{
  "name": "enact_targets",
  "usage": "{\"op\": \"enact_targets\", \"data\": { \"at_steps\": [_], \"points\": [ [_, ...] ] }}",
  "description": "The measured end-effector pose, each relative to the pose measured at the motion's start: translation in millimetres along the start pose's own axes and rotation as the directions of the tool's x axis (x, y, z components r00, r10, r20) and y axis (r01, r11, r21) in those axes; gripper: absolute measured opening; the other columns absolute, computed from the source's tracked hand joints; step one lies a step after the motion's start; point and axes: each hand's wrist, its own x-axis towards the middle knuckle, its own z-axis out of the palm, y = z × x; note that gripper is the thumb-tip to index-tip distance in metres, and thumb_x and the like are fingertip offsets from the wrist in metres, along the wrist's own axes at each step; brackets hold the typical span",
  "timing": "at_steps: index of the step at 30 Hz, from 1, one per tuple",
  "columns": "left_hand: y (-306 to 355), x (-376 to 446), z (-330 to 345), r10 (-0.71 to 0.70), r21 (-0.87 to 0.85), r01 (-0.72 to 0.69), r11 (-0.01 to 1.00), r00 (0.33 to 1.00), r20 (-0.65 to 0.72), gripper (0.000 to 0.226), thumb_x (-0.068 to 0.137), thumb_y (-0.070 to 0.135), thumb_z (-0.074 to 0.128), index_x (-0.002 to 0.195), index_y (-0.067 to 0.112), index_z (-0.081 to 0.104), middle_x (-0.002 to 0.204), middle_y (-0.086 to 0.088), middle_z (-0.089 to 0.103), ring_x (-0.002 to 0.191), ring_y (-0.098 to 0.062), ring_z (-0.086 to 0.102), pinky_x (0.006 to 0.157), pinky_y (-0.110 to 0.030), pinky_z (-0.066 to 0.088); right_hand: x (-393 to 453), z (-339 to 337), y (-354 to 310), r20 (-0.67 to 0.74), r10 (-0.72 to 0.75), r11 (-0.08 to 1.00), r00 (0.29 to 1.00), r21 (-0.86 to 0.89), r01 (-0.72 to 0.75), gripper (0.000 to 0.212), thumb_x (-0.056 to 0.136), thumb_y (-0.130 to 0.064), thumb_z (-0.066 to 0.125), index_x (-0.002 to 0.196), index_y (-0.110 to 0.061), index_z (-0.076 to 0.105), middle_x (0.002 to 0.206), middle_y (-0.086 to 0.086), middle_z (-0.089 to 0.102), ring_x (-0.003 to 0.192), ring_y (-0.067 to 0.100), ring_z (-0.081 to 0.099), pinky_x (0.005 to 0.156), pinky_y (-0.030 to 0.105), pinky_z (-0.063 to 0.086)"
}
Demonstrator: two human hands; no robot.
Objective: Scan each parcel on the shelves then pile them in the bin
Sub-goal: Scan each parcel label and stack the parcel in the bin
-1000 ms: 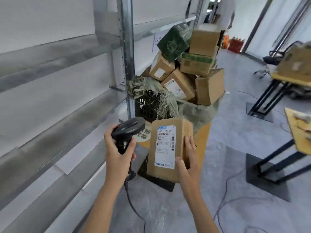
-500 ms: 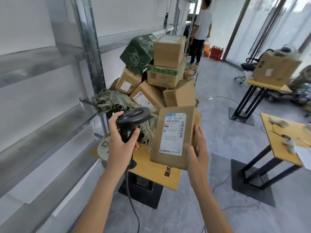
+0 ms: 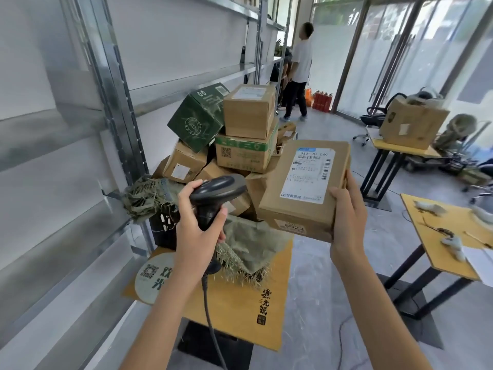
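Since half a second ago you have swung the flat brown cardboard parcel (image 3: 304, 188) up and to the right, clear of the pile. Your right hand (image 3: 346, 212) grips its right edge, fingers curled behind, white label facing you, long axis running up and away. Your left hand (image 3: 196, 225) wraps the black handheld scanner (image 3: 213, 193), nose aimed right toward the parcel. Behind stands the black bin (image 3: 164, 228), draped in green sacking (image 3: 248, 244), heaped with cardboard boxes (image 3: 248, 113) on an orange bench (image 3: 240, 316).
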Motion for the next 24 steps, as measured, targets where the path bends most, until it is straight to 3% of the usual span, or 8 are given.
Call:
{"op": "enact_targets", "data": {
  "at_steps": [4,8,10,14,17,21,24],
  "points": [
    [1.5,37.9,1.9,0.042,-0.033,-0.041,0.999,0.999,0.017,0.061,0.097,0.008,0.067,0.130,0.051,0.040,0.101,-0.001,0.065,0.058,-0.017,0.065,0.059,-0.026,0.056,32.6,15.0,-30.4,-0.047,-0.014,1.000,0.999,0.013,0.015,0.053,0.087,-0.031,0.053,0.133,-0.058,0.054,0.126,-0.019,0.067,0.111,0.017,0.067,0.082,0.042,0.059],
    [4.0,69.6,0.5,0.075,-0.052,-0.073,0.996,0.997,0.021,0.063,0.096,0.005,0.067,0.128,0.053,0.042,0.093,0.002,0.066,0.055,-0.016,0.064,0.058,-0.023,0.054,63.5,34.7,-67.1,-0.015,-0.036,0.998,0.999,0.045,0.037,0.046,0.088,-0.031,0.052,0.124,-0.056,0.061,0.113,-0.018,0.073,0.100,0.015,0.071,0.072,0.040,0.061],
    [5.4,80.6,-0.9,0.090,-0.052,-0.089,0.995,0.996,0.016,0.066,0.096,0.004,0.068,0.125,0.057,0.041,0.095,0.002,0.067,0.053,-0.017,0.063,0.057,-0.023,0.054,77.5,44.8,-85.2,-0.007,-0.012,0.996,1.000,0.093,0.013,0.041,0.089,-0.032,0.052,0.124,-0.050,0.063,0.113,-0.013,0.074,0.100,0.017,0.071,0.077,0.043,0.060],
    [2.8,97.6,-7.6,0.096,-0.058,-0.095,0.994,0.995,0.004,0.060,0.096,0.004,0.067,0.133,0.043,0.040,0.099,0.007,0.066,0.054,-0.022,0.062,0.057,-0.028,0.056,102.4,78.3,-119.3,0.083,0.077,0.974,0.994,0.205,-0.092,0.018,0.089,-0.036,0.058,0.099,-0.028,0.071,0.096,-0.004,0.079,0.073,0.017,0.074,0.059,0.037,0.059],
    [-0.3,103.9,-13.7,0.080,-0.052,-0.081,0.995,0.997,-0.017,0.059,0.097,0.006,0.068,0.133,0.043,0.040,0.103,-0.004,0.065,0.055,-0.023,0.063,0.058,-0.030,0.057,124.4,117.0,-139.1,0.182,0.122,0.966,0.976,0.206,-0.159,0.022,0.089,-0.037,0.057,0.101,-0.024,0.070,0.109,0.004,0.077,0.089,0.025,0.071,0.077,0.049,0.061],
    [-2.7,111.1,-20.2,0.063,-0.063,-0.067,0.996,0.996,-0.056,0.060,0.095,0.006,0.069,0.130,0.048,0.043,0.106,0.006,0.065,0.055,-0.025,0.063,0.060,-0.034,0.059,143.4,175.9,-153.0,0.294,0.190,0.965,0.937,0.121,-0.234,0.016,0.093,-0.033,0.056,0.094,-0.019,0.063,0.080,0.004,0.074,0.080,0.024,0.071,0.070,0.046,0.061],
    [-4.4,115.7,-24.5,0.071,-0.051,-0.075,0.996,0.995,-0.073,0.063,0.095,0.004,0.069,0.126,0.053,0.044,0.100,0.003,0.067,0.056,-0.025,0.063,0.059,-0.033,0.059,154.7,215.6,-149.2,0.295,0.271,0.953,0.916,0.051,-0.298,0.012,0.092,-0.027,0.056,0.091,-0.017,0.050,0.092,0.005,0.062,0.097,0.025,0.066,0.094,0.050,0.052]
  ]
}}
